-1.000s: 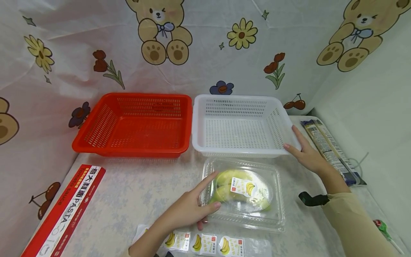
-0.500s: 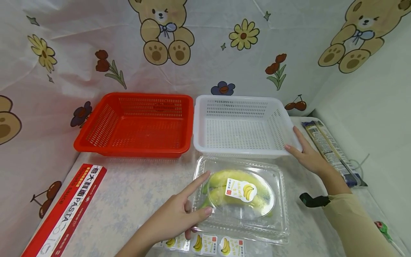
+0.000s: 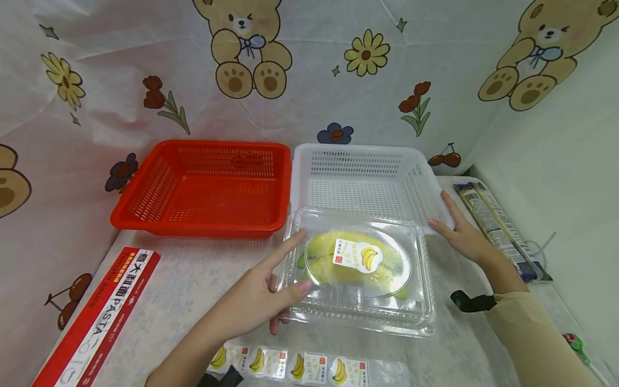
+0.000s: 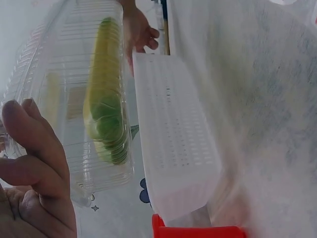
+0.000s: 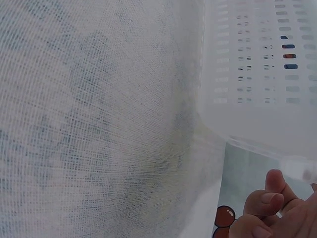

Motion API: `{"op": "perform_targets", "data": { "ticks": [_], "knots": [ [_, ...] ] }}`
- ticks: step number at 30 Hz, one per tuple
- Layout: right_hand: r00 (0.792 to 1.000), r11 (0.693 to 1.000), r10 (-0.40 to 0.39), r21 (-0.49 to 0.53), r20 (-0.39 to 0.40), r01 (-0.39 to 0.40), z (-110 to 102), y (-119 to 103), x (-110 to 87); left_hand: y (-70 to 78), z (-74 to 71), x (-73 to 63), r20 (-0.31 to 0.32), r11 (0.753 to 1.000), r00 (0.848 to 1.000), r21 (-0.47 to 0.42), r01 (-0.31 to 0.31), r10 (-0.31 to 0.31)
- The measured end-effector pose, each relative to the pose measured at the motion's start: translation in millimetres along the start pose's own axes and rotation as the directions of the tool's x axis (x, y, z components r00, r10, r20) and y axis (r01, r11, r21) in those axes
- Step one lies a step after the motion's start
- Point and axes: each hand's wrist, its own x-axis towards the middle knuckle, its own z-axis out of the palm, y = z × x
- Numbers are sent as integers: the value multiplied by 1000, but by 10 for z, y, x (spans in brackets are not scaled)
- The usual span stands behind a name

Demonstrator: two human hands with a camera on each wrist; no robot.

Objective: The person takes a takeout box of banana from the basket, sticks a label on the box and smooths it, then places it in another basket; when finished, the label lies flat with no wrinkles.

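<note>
My left hand (image 3: 244, 301) grips the left edge of a clear plastic clamshell box (image 3: 367, 317), thumb on the lid and other fingers beneath. Inside lie yellow-green bananas (image 3: 314, 271), and a white banana sticker (image 3: 358, 255) is on the lid. The box hangs over the table, its far edge overlapping the front rim of a white plastic basket (image 3: 362, 148). In the left wrist view the bananas (image 4: 101, 94) show through the box's ribbed side. My right hand (image 3: 459, 236) holds the basket's front right corner; curled fingers (image 5: 267, 198) show just outside the rim in the right wrist view.
A red basket (image 3: 200, 230) stands directly left of the white one. On the left lies a red pasta box (image 3: 103, 312); at the right edge are a printed packet (image 3: 500, 231) and a lollipop (image 3: 575, 344). A strip of banana stickers (image 3: 304, 367) lies in front.
The left hand has lifted the clamshell box off the table and moved it forward to the white basket's front rim, uncovering more of the sticker strip. The right hand has stayed at the basket corner.
</note>
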Motion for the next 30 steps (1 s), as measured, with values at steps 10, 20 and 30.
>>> {"op": "perform_targets", "data": {
  "ticks": [10,20,30],
  "knots": [
    [999,999,-35,-32,-14,34,3,33,10,161,-201,350,-42,996,996,-43,-84,82],
    [998,998,-58,24,-35,59,12,48,-10,245,-316,1026,-136,985,988,-144,-92,73],
    [1000,999,-6,33,-18,7,14,14,-3,277,-315,1584,-159,995,987,-89,-53,39]
  ]
}}
